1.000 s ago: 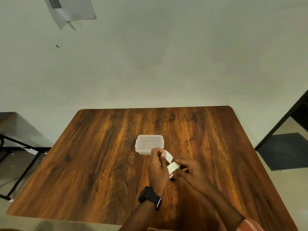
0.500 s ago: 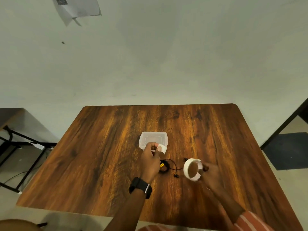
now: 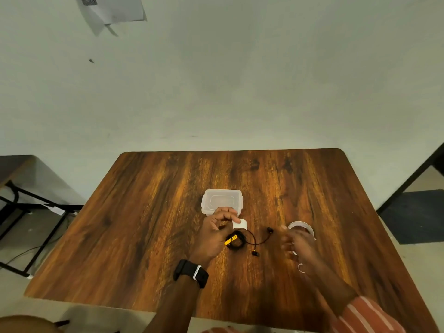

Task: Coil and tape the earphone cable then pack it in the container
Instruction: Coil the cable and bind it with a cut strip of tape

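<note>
Your wooden bench (image 3: 149,227) fills the lower half of the view, set against a pale wall. Near its middle sits the clear plastic container (image 3: 222,201), lid on, its near edge partly covered by your left hand (image 3: 216,233). That hand, with a dark watch (image 3: 191,273) on the wrist, pinches a short white strip of tape (image 3: 239,224) between thumb and fingertips, just above the earphone cable. Your right hand (image 3: 300,246) is blurred beside the tape roll (image 3: 301,228), which stands on the bench at its far side; you cannot tell whether the fingers touch the roll or grip anything. The earphone cable (image 3: 236,239) lies coiled on the bench between your hands, with a yellow tag on the coil and two black earbuds trailing toward the right.
</note>
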Tool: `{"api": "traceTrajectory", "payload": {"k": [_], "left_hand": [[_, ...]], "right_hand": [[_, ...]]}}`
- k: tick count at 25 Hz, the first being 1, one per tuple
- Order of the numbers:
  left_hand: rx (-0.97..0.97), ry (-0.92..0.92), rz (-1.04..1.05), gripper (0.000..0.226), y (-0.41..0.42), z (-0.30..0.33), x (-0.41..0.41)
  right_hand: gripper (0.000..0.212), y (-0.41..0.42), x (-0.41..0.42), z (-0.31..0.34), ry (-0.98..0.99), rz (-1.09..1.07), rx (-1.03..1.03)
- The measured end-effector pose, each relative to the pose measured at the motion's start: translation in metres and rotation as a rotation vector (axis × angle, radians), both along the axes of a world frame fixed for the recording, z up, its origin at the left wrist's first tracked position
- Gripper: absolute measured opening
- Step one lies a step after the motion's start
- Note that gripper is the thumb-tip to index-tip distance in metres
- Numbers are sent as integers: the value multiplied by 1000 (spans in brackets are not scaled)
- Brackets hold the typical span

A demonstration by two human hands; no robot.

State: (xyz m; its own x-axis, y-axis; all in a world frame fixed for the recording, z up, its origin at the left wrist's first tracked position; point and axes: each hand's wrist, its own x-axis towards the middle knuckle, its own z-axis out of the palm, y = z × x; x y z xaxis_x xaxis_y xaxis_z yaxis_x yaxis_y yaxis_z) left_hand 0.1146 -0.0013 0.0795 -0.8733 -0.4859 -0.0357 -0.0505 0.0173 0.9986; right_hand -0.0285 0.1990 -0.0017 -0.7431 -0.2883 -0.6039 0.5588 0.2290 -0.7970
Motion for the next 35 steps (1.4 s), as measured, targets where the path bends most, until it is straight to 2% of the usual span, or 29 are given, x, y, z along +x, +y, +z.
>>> {"api": "traceTrajectory", "payload": {"k": [3,5,7,10,13,14,16,18,21,23,25,27,30,33,35], "left_hand": [[26,79,-143,33,-4,-6,-6],[57,96,-212,18,-4,-5,-9],[58,83,-254,5,-5,-2,-11],[1,47,-304,11,-13,-6,-17],[-164,-61,-292,19,-19,-25,-25],[-289,-122,-231,20,-19,-36,-28],[-718,-266,-149,11,-17,-62,-26],[-1108,-398,-297,23,-15,-95,-20],[-1404,-529,-431,39,-16,-134,-13],[-1482,-602,-481,43,-18,-148,-15],[-1503,-584,-478,42,-21,-158,-19],[-1479,-542,-482,39,-24,-164,-21],[-1626,-371,-472,19,-29,-171,-29],[-1686,-376,-537,38,-37,-170,-39],[-1640,-470,-578,29,-36,-156,-38]], "right_hand": [[49,-28,31,42,-359,289,-360],[39,-38,43,58,-416,340,-537],[28,-42,46,66,-398,300,-589],[29,-41,42,66,-371,234,-530],[20,-38,39,62,-360,134,-456],[19,-36,39,57,-344,57,-403],[20,-29,42,43,-338,-155,-307],[20,-17,51,29,-352,-329,-250],[18,1,72,14,-384,-392,-186],[19,9,78,9,-383,-404,-146],[18,13,78,7,-367,-429,-131],[13,17,78,5,-350,-460,-112],[10,20,84,2,-342,-457,-82],[12,20,88,-1,-342,-469,-82],[15,19,88,-3,-356,-483,-107]]}}
